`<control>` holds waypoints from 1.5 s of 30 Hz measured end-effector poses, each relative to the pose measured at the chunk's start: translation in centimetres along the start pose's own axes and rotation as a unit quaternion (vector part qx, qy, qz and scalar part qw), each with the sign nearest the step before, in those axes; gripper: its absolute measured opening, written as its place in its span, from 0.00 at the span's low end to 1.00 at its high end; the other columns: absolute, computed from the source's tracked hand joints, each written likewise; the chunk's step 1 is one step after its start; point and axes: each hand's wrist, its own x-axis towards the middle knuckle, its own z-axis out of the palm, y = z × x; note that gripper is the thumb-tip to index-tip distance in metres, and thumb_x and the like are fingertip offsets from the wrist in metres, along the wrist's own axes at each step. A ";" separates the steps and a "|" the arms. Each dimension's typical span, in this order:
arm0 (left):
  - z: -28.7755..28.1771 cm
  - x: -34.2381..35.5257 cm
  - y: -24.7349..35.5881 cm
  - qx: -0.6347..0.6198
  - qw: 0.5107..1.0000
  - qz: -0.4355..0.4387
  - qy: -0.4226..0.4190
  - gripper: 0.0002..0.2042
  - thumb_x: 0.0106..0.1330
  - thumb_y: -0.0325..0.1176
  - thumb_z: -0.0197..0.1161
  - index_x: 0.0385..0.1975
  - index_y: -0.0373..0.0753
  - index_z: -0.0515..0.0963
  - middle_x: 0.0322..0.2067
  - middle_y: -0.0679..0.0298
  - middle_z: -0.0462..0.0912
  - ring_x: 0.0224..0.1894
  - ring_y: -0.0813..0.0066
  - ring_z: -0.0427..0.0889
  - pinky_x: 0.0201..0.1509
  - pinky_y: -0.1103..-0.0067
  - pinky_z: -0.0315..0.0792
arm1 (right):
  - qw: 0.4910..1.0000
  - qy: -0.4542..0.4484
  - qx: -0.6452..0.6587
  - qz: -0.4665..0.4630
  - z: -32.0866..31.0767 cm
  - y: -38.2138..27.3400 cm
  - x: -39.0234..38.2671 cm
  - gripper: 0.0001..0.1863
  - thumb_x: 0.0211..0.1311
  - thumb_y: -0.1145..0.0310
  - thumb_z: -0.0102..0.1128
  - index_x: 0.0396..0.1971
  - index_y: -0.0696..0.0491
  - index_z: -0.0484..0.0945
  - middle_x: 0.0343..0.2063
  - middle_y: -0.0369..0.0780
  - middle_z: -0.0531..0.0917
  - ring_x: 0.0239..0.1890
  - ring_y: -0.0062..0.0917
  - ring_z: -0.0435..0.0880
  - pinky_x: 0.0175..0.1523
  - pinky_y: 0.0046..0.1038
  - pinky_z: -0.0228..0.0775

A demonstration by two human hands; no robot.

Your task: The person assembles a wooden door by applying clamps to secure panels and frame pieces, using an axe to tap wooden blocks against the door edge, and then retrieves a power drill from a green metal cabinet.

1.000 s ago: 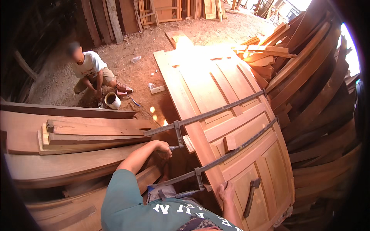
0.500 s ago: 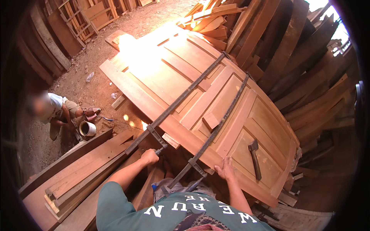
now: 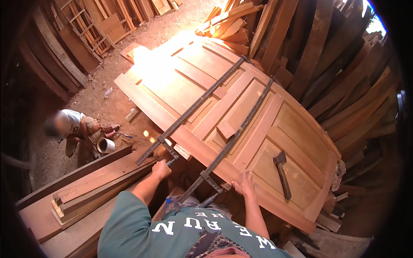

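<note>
A panelled wooden door (image 3: 297,142) lies flat before me, crossed by two long steel bar clamps (image 3: 202,99), (image 3: 232,142). My left hand (image 3: 161,169) is closed on the screw handle (image 3: 172,160) of the farther clamp, just beside the door's near edge. My right hand (image 3: 245,185) rests on the door's near rail, fingers apart, right of the nearer clamp. A small wood block (image 3: 226,129) sits on the door against that clamp's bar. An axe-like hammer (image 3: 279,165) with a dark head lies on the door, right of my right hand.
Stacked boards (image 3: 86,193) lie at my left. A co-worker (image 3: 75,129) crouches beyond them beside a bucket (image 3: 106,145). Leaning planks (image 3: 314,56) crowd the right side; frames and boards (image 3: 103,30) stand at the back left. Offcuts (image 3: 228,21) are piled behind the door.
Since a second ago the view has swung, so the door appears more slanted. My left hand stays at the clamp handle; my right hand has its fingers spread on the rail.
</note>
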 end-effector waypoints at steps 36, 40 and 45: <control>2.6 -0.7 -0.9 -0.003 0.997 -0.005 0.079 0.18 0.55 0.35 0.63 0.45 0.38 0.83 0.47 0.41 0.85 0.53 0.44 0.84 0.59 0.59 0.77 | 0.974 0.130 0.071 -0.172 -2.5 7.3 -4.1 0.35 0.61 0.65 0.66 0.67 0.59 0.66 0.66 0.58 0.68 0.69 0.54 0.66 0.73 0.46 0.59; 2.0 -0.5 -2.0 -0.057 0.997 0.035 0.031 0.19 0.51 0.41 0.68 0.41 0.37 0.84 0.43 0.43 0.86 0.50 0.47 0.85 0.56 0.61 0.77 | 0.984 0.061 0.093 -0.137 -3.0 9.8 -5.8 0.21 0.62 0.67 0.64 0.53 0.59 0.79 0.51 0.55 0.81 0.57 0.49 0.79 0.62 0.43 0.71; 2.0 -0.1 -0.9 -0.071 0.997 0.010 0.036 0.18 0.49 0.41 0.67 0.37 0.36 0.83 0.38 0.44 0.87 0.46 0.47 0.86 0.51 0.62 0.77 | 0.965 -0.182 0.122 -0.143 -0.3 8.8 -6.9 0.18 0.65 0.59 0.63 0.46 0.57 0.85 0.43 0.50 0.87 0.48 0.41 0.86 0.56 0.38 0.77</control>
